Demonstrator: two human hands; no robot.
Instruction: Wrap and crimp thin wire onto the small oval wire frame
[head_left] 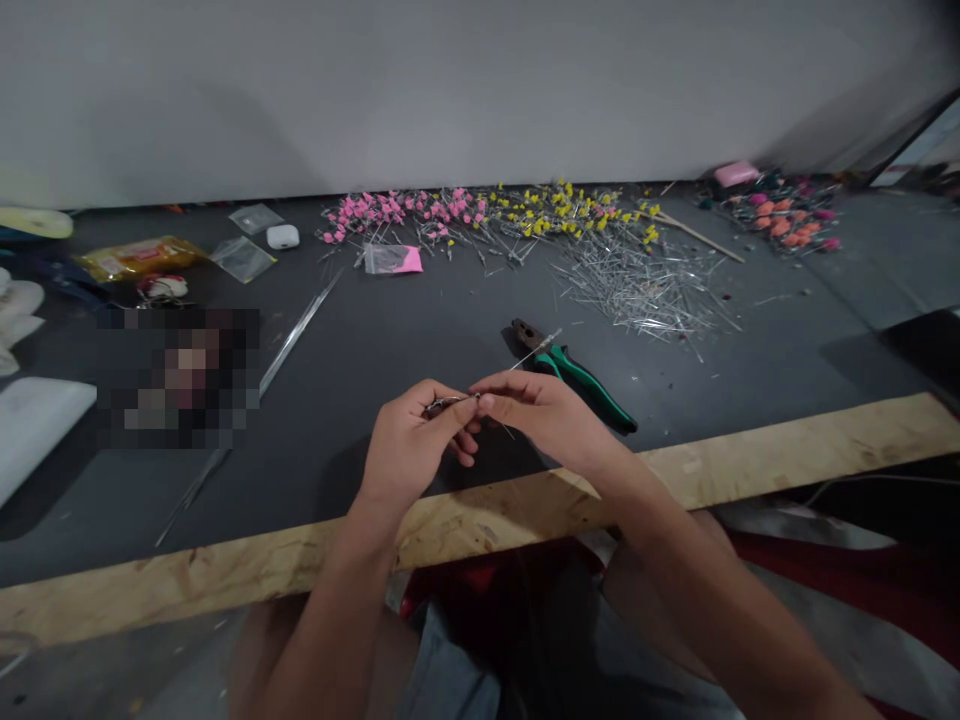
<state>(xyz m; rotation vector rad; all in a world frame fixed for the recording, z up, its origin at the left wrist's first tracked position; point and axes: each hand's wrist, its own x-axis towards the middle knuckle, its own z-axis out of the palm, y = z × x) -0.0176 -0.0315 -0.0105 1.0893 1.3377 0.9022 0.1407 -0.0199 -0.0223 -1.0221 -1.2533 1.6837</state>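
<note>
thin wire pinched between left hand and right hand, green pliers just beyond.

Dark table, pliers, wires (perhaps pins)

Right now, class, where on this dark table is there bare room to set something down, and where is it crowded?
Bare patches: between the long metal rod and the green-handled pliers, and right of the pliers toward the wooden edge. Crowded: the back, with pink-tipped pins, yellow-tipped pins and the loose wire heap.
</note>
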